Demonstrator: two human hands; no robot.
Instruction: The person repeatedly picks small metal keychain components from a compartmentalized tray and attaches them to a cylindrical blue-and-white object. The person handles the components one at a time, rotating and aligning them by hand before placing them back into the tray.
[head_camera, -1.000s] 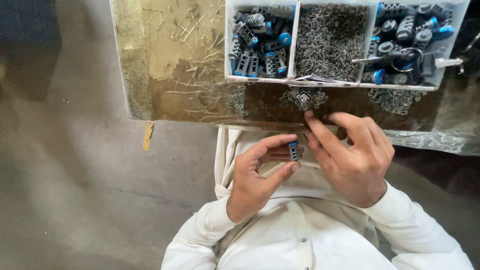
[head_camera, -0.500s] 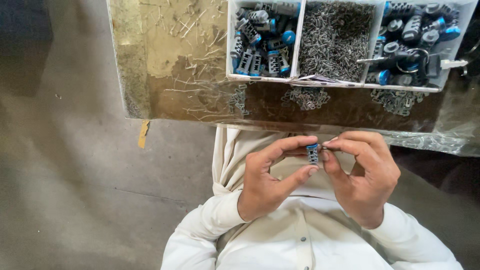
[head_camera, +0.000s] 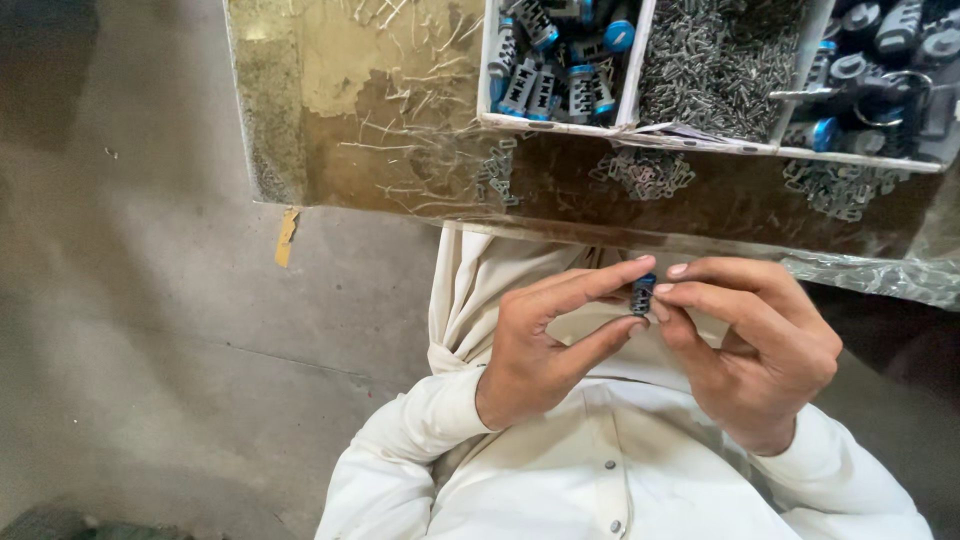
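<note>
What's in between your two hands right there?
In the head view, a small grey-and-blue part sits between them. The left hand pinches it between thumb and fingers, and the right hand's fingertips touch its other side.

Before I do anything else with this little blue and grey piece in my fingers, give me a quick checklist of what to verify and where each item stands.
1. Small blue and grey part held firmly: ok, pinched between left hand thumb and fingers.
2. Right hand in position: ok, fingertips touch the part's right side.
3. Anything held in the right fingertips: cannot tell, too small to see.
4. Part clear of the table edge: ok, held over the lap, apart from it.
5. Supply nearby: ok, divided white tray holds more blue and grey parts and small metal pieces.
6. Loose metal pieces beside the tray: not ok, scattered on the table.
</note>
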